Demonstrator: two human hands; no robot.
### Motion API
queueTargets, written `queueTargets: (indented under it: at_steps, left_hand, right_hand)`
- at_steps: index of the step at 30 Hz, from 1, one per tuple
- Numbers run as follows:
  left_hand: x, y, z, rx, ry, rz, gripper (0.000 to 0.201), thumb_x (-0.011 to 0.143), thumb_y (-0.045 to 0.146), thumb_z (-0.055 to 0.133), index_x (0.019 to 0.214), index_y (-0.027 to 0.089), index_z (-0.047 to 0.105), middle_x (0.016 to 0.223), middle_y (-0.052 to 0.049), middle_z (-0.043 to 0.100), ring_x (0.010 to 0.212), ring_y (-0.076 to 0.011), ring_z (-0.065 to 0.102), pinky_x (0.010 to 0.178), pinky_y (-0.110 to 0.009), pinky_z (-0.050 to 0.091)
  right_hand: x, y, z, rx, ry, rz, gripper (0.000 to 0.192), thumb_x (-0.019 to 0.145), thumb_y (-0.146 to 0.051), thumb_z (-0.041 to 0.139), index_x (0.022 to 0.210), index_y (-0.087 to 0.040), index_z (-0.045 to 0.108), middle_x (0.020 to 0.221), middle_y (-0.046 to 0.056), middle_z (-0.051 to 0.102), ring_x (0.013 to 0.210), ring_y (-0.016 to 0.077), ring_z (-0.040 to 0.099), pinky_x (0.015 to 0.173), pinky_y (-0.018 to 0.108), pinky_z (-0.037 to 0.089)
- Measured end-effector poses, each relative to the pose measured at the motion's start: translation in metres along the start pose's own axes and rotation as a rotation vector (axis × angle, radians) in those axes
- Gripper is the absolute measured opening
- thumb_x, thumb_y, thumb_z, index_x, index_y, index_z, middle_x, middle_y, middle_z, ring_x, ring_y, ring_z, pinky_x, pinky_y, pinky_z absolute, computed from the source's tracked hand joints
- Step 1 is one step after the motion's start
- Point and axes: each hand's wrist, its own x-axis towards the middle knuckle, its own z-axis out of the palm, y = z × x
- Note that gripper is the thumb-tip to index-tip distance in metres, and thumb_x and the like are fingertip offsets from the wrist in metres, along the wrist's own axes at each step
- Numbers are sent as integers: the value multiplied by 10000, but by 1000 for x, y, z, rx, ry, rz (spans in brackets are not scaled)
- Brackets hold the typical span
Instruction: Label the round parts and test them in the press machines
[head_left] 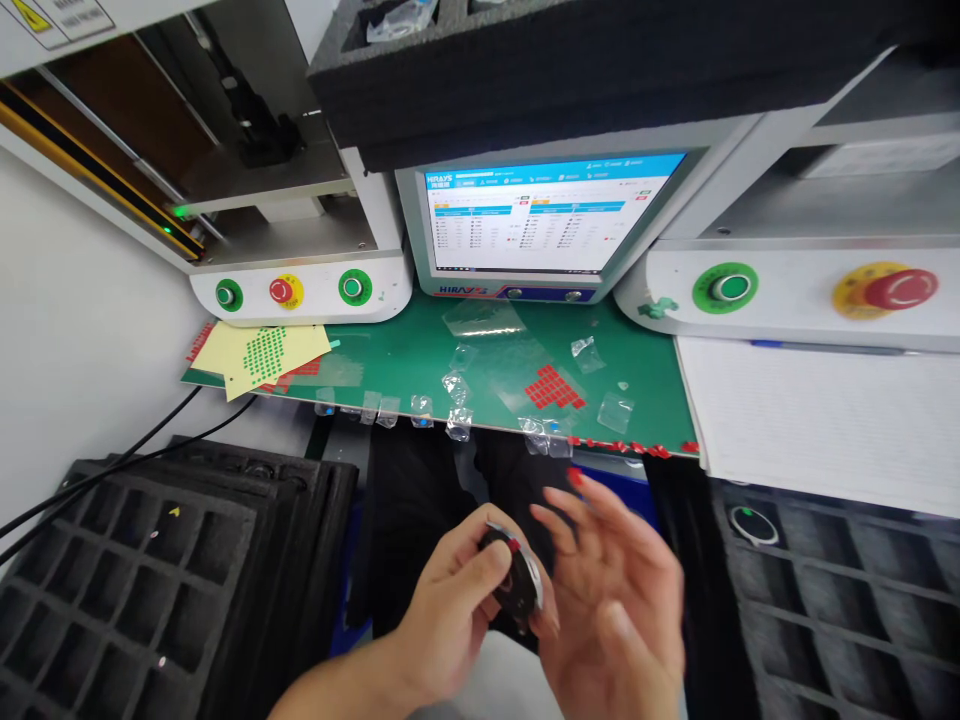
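Note:
Low in the middle, my left hand (457, 590) is closed round a round black disc with a silver rim (517, 588). The thumb presses on its dark face, close to a small red patch. To the right of it, my right hand (615, 590) has its fingers spread, and its lower edge is close to the disc; whether they touch I cannot tell. A small red sticker (575, 478) clings to the tip of its index finger. Beyond the hands, a sheet of red stickers (553, 388) lies on the green mat (405, 350).
Clear plastic scraps (459, 420) and red bits line the mat's front edge. A yellow sheet with green dots (274, 355) lies left. Black foam trays (112, 580) flank me; the right tray (855, 600) holds another round disc (754, 525). A monitor (555, 220) stands between two machines.

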Motion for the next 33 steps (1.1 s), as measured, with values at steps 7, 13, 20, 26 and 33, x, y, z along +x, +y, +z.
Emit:
queueTargets:
  at_steps: [7, 13, 20, 26, 33]
  left_hand:
    - [-1, 2, 9, -283, -84, -242, 334, 787, 405, 743, 839, 95, 632, 655, -35, 609, 570, -76, 589, 542, -136, 420]
    - [-1, 2, 6, -356, -129, -253, 284, 780, 359, 757, 802, 101, 638, 657, -59, 659, 572, -101, 632, 555, -156, 467]
    - [0, 1, 1, -258, -109, -136, 294, 811, 384, 710, 768, 128, 572, 639, -56, 649, 567, -136, 638, 506, -179, 460]
    - [3, 4, 5, -103, 72, -98, 327, 755, 407, 772, 703, 106, 658, 588, -32, 610, 545, -109, 602, 577, -193, 463]
    - [1, 2, 18, -340, 252, -186, 313, 730, 374, 797, 700, 110, 633, 628, -7, 587, 557, -55, 510, 551, -139, 394]
  right_hand:
    - [11, 0, -5, -248, -244, -538, 618, 797, -74, 580, 1381, -182, 410, 1358, 119, 442, 892, 188, 672, 896, 486, 557]
    - [9, 7, 5, -204, -79, -605, 551, 773, -110, 649, 1293, -161, 475, 1237, 116, 528, 747, 144, 660, 741, 421, 584]
    - [7, 10, 12, -145, -87, -539, 616, 656, 26, 516, 1246, -134, 437, 1183, 116, 520, 817, 155, 656, 680, 356, 567]
    - [13, 8, 6, -149, -217, -442, 647, 665, 72, 491, 1258, -165, 387, 1177, 84, 479, 838, 114, 610, 820, 351, 553]
    - [5, 7, 4, -144, -211, -357, 594, 707, 62, 484, 1243, -182, 406, 1149, 82, 492, 900, 145, 616, 707, 311, 561]
